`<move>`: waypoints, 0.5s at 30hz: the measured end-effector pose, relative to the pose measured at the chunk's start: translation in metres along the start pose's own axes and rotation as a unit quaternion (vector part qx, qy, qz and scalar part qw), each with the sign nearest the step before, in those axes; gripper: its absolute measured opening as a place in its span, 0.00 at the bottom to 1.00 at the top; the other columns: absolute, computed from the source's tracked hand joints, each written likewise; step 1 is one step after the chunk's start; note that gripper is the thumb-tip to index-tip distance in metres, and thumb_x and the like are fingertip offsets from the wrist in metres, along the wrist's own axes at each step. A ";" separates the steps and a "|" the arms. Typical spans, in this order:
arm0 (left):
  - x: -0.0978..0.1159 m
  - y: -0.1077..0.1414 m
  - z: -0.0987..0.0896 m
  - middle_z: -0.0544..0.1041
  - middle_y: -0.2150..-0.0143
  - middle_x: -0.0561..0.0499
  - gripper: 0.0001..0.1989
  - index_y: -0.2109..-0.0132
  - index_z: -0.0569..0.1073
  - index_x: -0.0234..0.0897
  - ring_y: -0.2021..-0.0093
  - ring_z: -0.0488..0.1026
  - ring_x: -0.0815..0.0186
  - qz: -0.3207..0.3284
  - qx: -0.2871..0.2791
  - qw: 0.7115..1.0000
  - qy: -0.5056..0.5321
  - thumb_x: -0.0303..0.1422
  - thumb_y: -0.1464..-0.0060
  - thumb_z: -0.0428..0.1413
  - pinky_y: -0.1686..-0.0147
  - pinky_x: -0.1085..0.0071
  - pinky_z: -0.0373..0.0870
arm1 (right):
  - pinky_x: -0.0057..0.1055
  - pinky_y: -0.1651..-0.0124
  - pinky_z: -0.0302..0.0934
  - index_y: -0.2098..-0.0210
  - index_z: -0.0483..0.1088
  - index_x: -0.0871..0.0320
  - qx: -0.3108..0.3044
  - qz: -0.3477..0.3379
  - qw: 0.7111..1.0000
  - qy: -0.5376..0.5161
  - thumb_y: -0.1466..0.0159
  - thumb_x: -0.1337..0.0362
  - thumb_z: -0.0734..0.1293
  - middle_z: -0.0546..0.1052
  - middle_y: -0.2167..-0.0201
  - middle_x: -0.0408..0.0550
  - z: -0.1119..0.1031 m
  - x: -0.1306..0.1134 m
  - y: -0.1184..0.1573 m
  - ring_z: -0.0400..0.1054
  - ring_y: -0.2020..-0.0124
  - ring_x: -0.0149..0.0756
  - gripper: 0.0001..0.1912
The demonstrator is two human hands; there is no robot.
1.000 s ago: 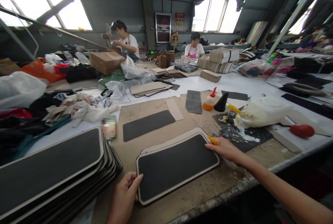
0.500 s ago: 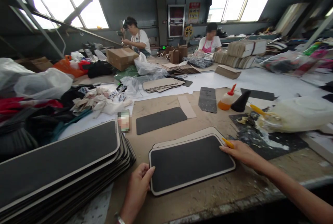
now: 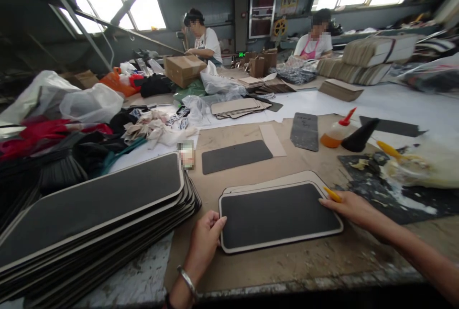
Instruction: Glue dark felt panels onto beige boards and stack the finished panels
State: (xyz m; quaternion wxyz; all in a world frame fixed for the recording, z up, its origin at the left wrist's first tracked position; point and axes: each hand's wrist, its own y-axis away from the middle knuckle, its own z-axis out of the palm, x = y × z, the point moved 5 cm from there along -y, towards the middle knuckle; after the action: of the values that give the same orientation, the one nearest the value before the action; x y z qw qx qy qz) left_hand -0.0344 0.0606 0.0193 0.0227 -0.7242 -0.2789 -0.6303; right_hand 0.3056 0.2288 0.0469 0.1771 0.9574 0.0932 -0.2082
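Note:
A dark rectangular panel point(image 3: 281, 215) with rounded corners and a pale border lies before me. My left hand point(image 3: 206, 232) pinches its left edge, thumb on top. At the upper right corner, my right hand point(image 3: 346, 206) touches the panel with thumb and fingers while also holding a yellow tool point(image 3: 333, 194), whose working end is hidden. Beneath the panel, a pale board point(image 3: 287, 178) shows along the far edge. A tall stack of similar bordered panels point(image 3: 107, 194) stands left of my left hand.
Beyond lie a plain dark panel point(image 3: 236, 157) and a dark marked template point(image 3: 304, 132). A red-tipped bottle point(image 3: 335, 132), a black cone point(image 3: 359, 136) and a glue-smeared container point(image 3: 412, 165) with a yellow handle stand right. Two people work behind a cardboard box point(image 3: 184, 71) and stacked boards point(image 3: 378, 51).
The view has swung left, so the whole scene sits farther right and slightly higher. Both hands keep their hold on the panel, which stays in about the same place on the table.

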 end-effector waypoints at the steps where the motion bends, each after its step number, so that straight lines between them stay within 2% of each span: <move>1: 0.000 0.000 0.000 0.59 0.84 0.60 0.20 0.78 0.61 0.38 0.85 0.55 0.74 -0.001 -0.004 1.000 0.001 0.51 0.64 0.56 0.86 0.77 0.52 | 0.31 0.68 0.61 0.77 0.71 0.59 -0.020 0.010 1.000 -0.002 0.47 0.50 0.61 0.77 0.76 0.49 0.000 -0.002 0.002 0.71 0.71 0.43 0.18; 10: 0.002 -0.001 -0.002 0.60 0.86 0.59 0.26 0.79 0.63 0.36 0.85 0.55 0.75 -0.001 -0.017 1.000 -0.011 0.56 0.68 0.58 0.85 0.77 0.51 | 0.28 0.70 0.55 0.79 0.66 0.59 -0.026 0.033 0.998 -0.036 0.46 0.54 0.62 0.71 0.81 0.43 0.003 -0.002 0.005 0.65 0.74 0.36 0.14; 15: 0.005 0.002 -0.001 0.60 0.85 0.59 0.27 0.79 0.63 0.36 0.85 0.55 0.74 -0.004 -0.013 1.000 -0.001 0.57 0.70 0.58 0.85 0.77 0.52 | 0.29 0.69 0.55 0.76 0.66 0.59 -0.011 0.016 1.000 0.000 0.44 0.54 0.61 0.74 0.76 0.47 0.002 -0.007 0.008 0.67 0.72 0.38 0.14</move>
State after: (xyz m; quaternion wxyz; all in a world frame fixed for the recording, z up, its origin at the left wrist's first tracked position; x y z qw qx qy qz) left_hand -0.0342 0.0601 0.0247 0.0102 -0.7239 -0.2736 -0.6332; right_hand 0.3003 0.2198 0.0507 0.1905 0.9567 0.0802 -0.2048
